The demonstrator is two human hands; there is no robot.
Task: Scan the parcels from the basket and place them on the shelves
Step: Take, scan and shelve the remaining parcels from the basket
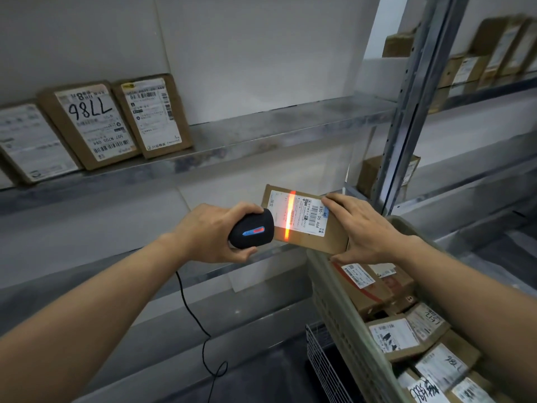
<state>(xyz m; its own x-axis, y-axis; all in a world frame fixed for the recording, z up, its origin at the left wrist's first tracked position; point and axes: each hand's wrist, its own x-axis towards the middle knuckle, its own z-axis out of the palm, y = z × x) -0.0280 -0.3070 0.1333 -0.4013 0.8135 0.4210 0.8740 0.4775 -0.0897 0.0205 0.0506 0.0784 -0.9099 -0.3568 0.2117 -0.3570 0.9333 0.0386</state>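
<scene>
Two hands are at work in front of the shelves, each with its grip full: the left hand (213, 232) is curled round one black scanner (252, 231), whose black cable (191, 309) hangs down and loops near the floor, and the right hand (367, 229) holds one brown parcel (305, 219) by its right end, fingers over the top edge and thumb under the bottom. An orange scan line (290, 215) crosses the parcel's white label (299, 213) just left of the barcode. The parcel hangs in the air just above the near-left corner of the beige basket (343, 315), which sits at lower right with at least six more parcels (406, 335) piled inside; further ones may be hidden. On the upper shelf (261, 141), three parcels lean against the wall at the left: one partly cut off by the frame (32, 144), one with handwritten digits (90, 123), and a third (152, 114) touching it. To their right the shelf runs bare as far as the metal upright (406, 112). Beyond it, blurred boxes (494, 50) fill the neighbouring bay.
</scene>
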